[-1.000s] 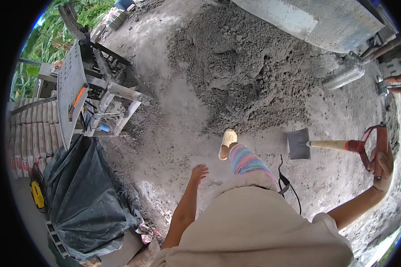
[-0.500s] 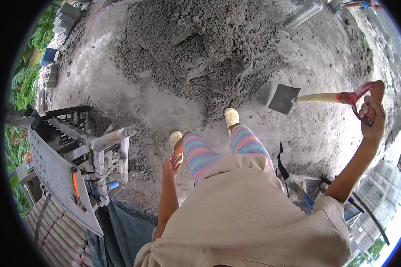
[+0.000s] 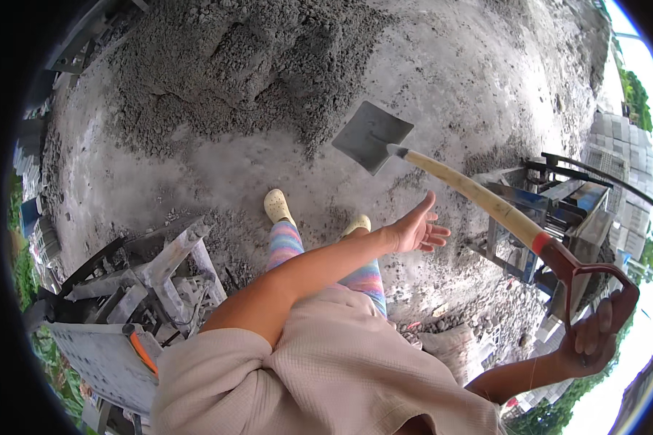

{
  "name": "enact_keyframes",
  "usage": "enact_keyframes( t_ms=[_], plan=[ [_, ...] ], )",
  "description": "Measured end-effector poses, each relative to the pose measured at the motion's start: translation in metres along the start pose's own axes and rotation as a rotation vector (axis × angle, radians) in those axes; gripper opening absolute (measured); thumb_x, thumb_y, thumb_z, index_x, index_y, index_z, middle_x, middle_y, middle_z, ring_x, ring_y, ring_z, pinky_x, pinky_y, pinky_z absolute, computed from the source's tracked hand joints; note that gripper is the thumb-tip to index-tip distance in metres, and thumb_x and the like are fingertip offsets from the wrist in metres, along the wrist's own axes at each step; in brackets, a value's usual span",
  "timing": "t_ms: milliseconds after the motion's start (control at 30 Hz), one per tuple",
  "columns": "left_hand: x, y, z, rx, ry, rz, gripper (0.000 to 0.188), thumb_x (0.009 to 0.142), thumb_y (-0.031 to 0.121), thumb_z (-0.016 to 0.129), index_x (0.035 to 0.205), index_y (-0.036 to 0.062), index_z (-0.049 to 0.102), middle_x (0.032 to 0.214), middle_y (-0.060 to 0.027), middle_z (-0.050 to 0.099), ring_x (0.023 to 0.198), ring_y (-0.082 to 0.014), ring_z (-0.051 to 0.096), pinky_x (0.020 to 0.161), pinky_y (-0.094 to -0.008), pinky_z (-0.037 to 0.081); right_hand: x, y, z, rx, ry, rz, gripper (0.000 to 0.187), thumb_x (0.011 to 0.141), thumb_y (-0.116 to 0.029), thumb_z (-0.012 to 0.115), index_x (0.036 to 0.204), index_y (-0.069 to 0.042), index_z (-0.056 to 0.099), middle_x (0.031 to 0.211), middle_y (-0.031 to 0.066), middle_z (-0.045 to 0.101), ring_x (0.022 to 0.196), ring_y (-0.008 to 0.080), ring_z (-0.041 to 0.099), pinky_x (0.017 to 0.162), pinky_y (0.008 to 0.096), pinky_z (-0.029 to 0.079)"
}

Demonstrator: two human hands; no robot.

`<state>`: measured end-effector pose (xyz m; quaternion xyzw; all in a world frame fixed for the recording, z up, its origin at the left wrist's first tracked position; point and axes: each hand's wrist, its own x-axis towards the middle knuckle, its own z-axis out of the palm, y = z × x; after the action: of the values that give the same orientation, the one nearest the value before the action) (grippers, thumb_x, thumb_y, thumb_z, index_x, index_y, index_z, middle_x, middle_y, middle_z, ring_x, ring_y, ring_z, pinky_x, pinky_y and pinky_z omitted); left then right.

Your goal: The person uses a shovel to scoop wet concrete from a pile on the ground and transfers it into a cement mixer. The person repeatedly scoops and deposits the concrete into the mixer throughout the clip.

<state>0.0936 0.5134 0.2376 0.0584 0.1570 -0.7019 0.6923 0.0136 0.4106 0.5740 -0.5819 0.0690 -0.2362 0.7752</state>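
A shovel (image 3: 479, 199) slants across the right side, with a square grey metal blade (image 3: 374, 136), a pale wooden shaft and a dark red D-shaped handle. My right hand (image 3: 595, 333) is wrapped round the grip of that handle. Reaching across my body, my left hand (image 3: 416, 228) has its fingers spread and holds nothing. It is beside the shaft, apart from it. The blade is near the lower right edge of a heap of dark grey, crumbly material (image 3: 261, 69).
At the lower left stands a metal machine frame (image 3: 152, 275) with a perforated plate. Another metal frame (image 3: 551, 210) is at the right, with stacked grey blocks (image 3: 620, 152) behind it. A pale sack (image 3: 453, 351) lies amid loose stones near my right side.
My body has turned to the right. The left hand has swung from beside my leg across toward the shovel shaft. The right hand has come down and nearer with the shovel handle.
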Motion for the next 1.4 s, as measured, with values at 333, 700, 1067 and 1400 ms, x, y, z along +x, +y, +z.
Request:
enact_keyframes(
  t_ms=[333, 700, 1067, 1400],
  plan=[
    [0.135, -0.217, -0.130, -0.351, 0.791, 0.208, 0.013, 0.067, 0.007, 0.055, 0.072, 0.0034, 0.044, 0.063, -0.0070, 0.049, 0.057, -0.0202, 0.052, 0.058, -0.0338, 0.048, -0.260, 0.062, -0.176, 0.124, 0.880, 0.368, 0.049, 0.055, -0.015, 0.048, 0.101, -0.002, 0.037, 0.067, 0.0047, 0.042, 0.049, 0.0121, 0.042, 0.044, 0.0234, 0.038],
    [0.127, -0.325, -0.260, 0.094, 1.108, -0.014, 0.022, 0.071, 0.021, 0.056, 0.085, 0.0114, 0.043, 0.071, -0.0042, 0.048, 0.064, -0.0186, 0.050, 0.056, -0.0336, 0.041, -0.460, 0.123, -0.239, 0.278, 1.425, 0.835, 0.018, 0.061, -0.018, 0.053, 0.070, -0.007, 0.041, 0.050, 0.0054, 0.043, 0.041, 0.0179, 0.044, 0.041, 0.0311, 0.042],
    [0.007, -0.203, -0.218, 0.583, 1.076, 0.277, 0.025, 0.074, 0.026, 0.050, 0.095, 0.0124, 0.046, 0.077, -0.0029, 0.054, 0.062, -0.0154, 0.054, 0.053, -0.0270, 0.041, -0.316, 0.267, -0.232, 0.566, 0.939, 0.782, 0.016, 0.062, -0.020, 0.051, 0.063, -0.008, 0.041, 0.050, 0.0057, 0.041, 0.042, 0.0201, 0.043, 0.040, 0.0301, 0.039],
    [-0.085, -0.278, -0.226, 1.001, 1.295, -0.121, 0.023, 0.073, 0.027, 0.053, 0.089, 0.0102, 0.051, 0.081, -0.0037, 0.053, 0.069, -0.0149, 0.051, 0.065, -0.0317, 0.041, -0.364, 0.312, -0.250, 0.682, 1.052, 0.826, 0.012, 0.061, -0.016, 0.050, 0.069, -0.008, 0.046, 0.052, 0.0039, 0.042, 0.045, 0.0181, 0.044, 0.039, 0.0292, 0.040]
  ],
)
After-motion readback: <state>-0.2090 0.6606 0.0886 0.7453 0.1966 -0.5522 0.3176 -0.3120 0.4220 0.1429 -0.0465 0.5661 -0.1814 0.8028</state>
